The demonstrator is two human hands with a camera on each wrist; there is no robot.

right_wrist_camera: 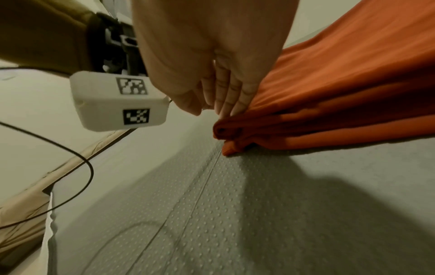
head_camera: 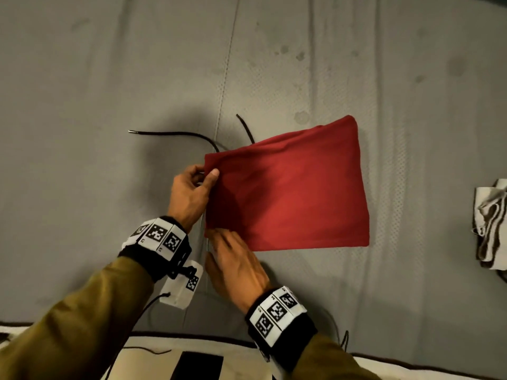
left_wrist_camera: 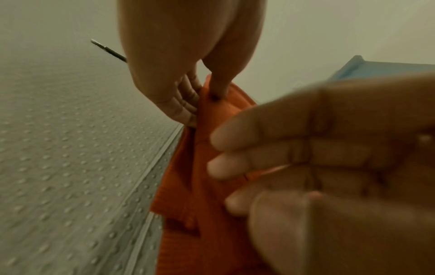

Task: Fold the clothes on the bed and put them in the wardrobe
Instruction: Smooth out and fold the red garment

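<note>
A red garment (head_camera: 290, 193) lies folded into a rough square on the grey mattress (head_camera: 109, 78). Two black drawstrings (head_camera: 175, 134) trail out from its upper left corner. My left hand (head_camera: 209, 174) pinches that upper left corner between thumb and fingers; in the left wrist view the thumb presses on the red cloth (left_wrist_camera: 207, 167) where my left hand (left_wrist_camera: 212, 93) grips it. My right hand (head_camera: 219, 238) lies at the lower left corner with straight fingers touching the stacked edge. In the right wrist view, my right hand (right_wrist_camera: 226, 109) meets the layered corner of the garment (right_wrist_camera: 329, 93).
A crumpled striped cloth (head_camera: 491, 223) lies at the right edge of the mattress. A beige and black striped cover (head_camera: 197, 363) runs along the near edge. A thin black cable (right_wrist_camera: 77, 163) loops near my left wrist. A blue object (left_wrist_camera: 376, 68) stands beyond the mattress.
</note>
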